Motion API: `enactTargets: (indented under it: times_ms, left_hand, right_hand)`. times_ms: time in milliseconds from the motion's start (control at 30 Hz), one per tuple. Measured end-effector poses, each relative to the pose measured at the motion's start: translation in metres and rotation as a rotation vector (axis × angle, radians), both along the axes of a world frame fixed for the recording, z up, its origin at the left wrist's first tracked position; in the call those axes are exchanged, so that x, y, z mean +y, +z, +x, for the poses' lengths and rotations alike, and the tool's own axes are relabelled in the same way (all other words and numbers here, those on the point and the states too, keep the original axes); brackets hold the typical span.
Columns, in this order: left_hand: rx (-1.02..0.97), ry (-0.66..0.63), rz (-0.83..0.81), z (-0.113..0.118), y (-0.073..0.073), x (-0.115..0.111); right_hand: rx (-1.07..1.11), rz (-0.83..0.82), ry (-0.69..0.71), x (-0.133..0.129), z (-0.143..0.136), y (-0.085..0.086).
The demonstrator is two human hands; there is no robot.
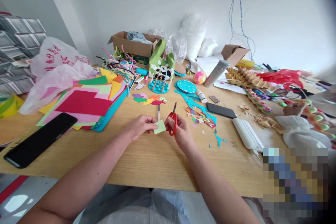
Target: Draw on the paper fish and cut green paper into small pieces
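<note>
Between thumb and fingers, my left hand (145, 125) pinches a small pale green piece of paper (160, 127) above the table. My right hand (181, 132) is closed round red-handled scissors (172, 123), whose dark blades point up and away from me; its fingertips are close to the paper's right edge, and I cannot tell whether they touch it. Just beyond my hands lies a pen (159, 112). Behind it is a row of colourful fish-shaped paper cutouts (149, 99). To the right, small coloured paper scraps (201, 117) and blue offcuts (218, 140) are scattered.
Coloured sheets (82, 103) and a black phone (40, 140) lie at left. Further back stand a green panda bag (161, 64), a blue craft base with twisted posts (159, 85) and a grey bottle (216, 73). A white power bank (248, 134) and another person's hand (294, 108) are right.
</note>
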State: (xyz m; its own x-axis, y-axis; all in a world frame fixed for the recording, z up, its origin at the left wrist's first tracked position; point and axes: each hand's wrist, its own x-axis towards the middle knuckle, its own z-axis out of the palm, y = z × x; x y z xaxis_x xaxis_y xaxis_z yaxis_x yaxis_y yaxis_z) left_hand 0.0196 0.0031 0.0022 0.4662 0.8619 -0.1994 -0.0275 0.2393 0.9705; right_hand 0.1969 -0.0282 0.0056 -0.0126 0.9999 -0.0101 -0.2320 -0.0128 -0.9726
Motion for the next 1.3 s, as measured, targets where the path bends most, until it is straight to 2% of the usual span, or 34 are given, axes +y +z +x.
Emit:
enactTargets:
  times_ms: [167,467,633,833,1100,1200,1300]
  left_hand:
    - [-0.107,0.145,-0.019,0.003,-0.001,0.001]
    - [-0.098,0.173,0.02,0.007,-0.002,-0.002]
    - [-0.093,0.148,0.001,0.007,-0.005,-0.002]
    - [-0.052,0.132,-0.002,0.008,-0.001,-0.004]
    - [0.094,-0.033,0.056,0.011,0.003,-0.01]
    - [0.059,0.014,0.06,0.01,0.001,-0.007]
    - [-0.027,0.128,0.052,0.008,0.0,-0.003]
  right_hand:
    - [0.015,0.011,0.02,0.001,0.0,-0.004]
    - [0.05,-0.006,0.045,0.001,-0.004,-0.009]
    - [0.064,-0.021,0.023,0.002,-0.003,-0.01]
    - [0.073,-0.008,0.002,0.003,-0.002,-0.009]
    - [0.037,-0.015,-0.028,0.004,-0.003,-0.009]
    - [0.011,0.02,-0.021,0.003,-0.003,-0.007]
    - [-0.063,0.037,0.014,0.0,-0.001,-0.004]
